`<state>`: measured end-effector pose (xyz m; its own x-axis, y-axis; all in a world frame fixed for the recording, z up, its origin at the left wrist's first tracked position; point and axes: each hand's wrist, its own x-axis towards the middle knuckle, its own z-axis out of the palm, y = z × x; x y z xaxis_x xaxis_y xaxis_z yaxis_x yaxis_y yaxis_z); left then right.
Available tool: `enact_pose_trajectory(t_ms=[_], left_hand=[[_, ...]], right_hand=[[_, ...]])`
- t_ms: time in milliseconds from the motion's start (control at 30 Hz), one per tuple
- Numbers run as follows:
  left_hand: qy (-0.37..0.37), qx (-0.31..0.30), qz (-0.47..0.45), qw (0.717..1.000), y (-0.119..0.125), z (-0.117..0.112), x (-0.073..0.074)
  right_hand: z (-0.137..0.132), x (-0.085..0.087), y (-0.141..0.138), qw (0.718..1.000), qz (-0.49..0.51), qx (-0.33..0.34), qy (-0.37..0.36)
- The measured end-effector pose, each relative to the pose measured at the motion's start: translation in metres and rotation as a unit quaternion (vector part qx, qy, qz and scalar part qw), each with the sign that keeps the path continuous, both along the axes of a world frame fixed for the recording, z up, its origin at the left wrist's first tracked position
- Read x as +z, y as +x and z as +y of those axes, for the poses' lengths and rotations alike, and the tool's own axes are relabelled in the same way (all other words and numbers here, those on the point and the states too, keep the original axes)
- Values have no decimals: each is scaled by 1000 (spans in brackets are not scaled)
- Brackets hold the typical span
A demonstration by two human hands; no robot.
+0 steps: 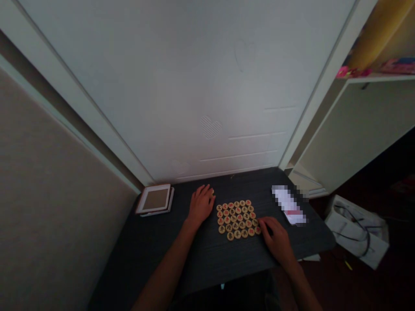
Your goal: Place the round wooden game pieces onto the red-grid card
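Several round wooden game discs [237,219] with red and black marks lie packed in rows on a dark table [207,255]. My left hand [201,204] rests flat on the table just left of the discs, fingers stretched out, holding nothing. My right hand [275,238] lies at the lower right corner of the group, fingers extended and touching the nearest discs there.
A square tray with a pale rim [154,199] sits at the table's far left corner. A blurred white paper [288,205] lies at the far right. White panels rise behind the table. A shelf unit [363,125] stands at right, with a white bag [358,231] on the floor.
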<state>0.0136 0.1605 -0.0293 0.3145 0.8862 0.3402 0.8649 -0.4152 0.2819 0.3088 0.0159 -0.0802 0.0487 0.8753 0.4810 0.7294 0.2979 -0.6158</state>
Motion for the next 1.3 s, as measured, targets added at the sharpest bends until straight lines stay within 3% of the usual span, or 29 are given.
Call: enact_pose_trajectory(t_ms=[167, 433, 700, 933, 967, 1067, 1300], left_hand=[[-9, -18, 30, 999, 7, 4, -3], [-30, -36, 41, 998, 18, 35, 1], [-44, -74, -7, 996, 29, 39, 22], [-57, -169, -87, 980, 27, -8, 56], [-83, -191, -141, 968, 26, -19, 57], [-174, -224, -264, 922, 24, -53, 54], [-327, -163, -415, 833, 13, -117, 36]], right_hand=[[0, 3, 0, 1000, 8, 8, -5], [0, 5, -1, 1000, 21, 5, -6], [0, 6, -2, 1000, 29, -1, 6], [-4, 8, -4, 999, 25, -3, 38], [-6, 10, -7, 999, 24, -1, 45], [-15, 17, -23, 997, 26, 26, 68], [-27, 31, -88, 982, 15, 172, 83]])
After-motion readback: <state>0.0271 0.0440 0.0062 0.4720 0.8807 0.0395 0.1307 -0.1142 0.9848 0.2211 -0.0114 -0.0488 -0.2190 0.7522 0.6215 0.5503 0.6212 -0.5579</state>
